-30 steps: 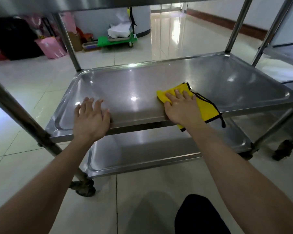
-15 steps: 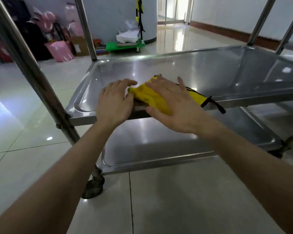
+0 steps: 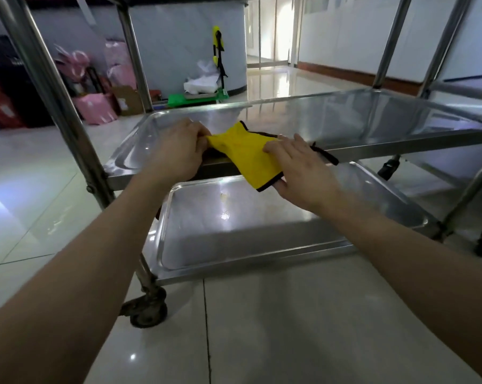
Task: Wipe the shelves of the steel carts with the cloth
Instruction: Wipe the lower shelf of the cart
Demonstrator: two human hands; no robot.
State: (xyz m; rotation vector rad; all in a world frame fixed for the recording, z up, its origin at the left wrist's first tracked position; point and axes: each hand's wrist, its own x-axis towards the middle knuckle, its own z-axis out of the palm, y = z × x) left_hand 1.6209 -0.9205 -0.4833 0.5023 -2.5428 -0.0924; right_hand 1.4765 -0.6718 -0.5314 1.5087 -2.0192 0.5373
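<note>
The yellow cloth with a black edge (image 3: pixel 245 155) lies over the front rim of the shiny steel cart's middle shelf (image 3: pixel 400 146), and part of it hangs down past the rim. At the cloth's 9 o'clock, the left hand (image 3: pixel 179 152) is curled up tight and grips the cloth's corner. At the cloth's 4 o'clock, the right hand (image 3: pixel 303 171) holds the low corner, with fingers on top and the thumb under it. The cloth is pulled flat between both hands.

The cart's bottom steel shelf (image 3: pixel 262 245) is at 6 o'clock from the cloth. A dirty black wheel (image 3: pixel 148 310) sits at 7 o'clock. Far back at 12 o'clock stands a green flat trolley (image 3: pixel 195 99), and pink bags (image 3: pixel 95 108) are at 10 o'clock.
</note>
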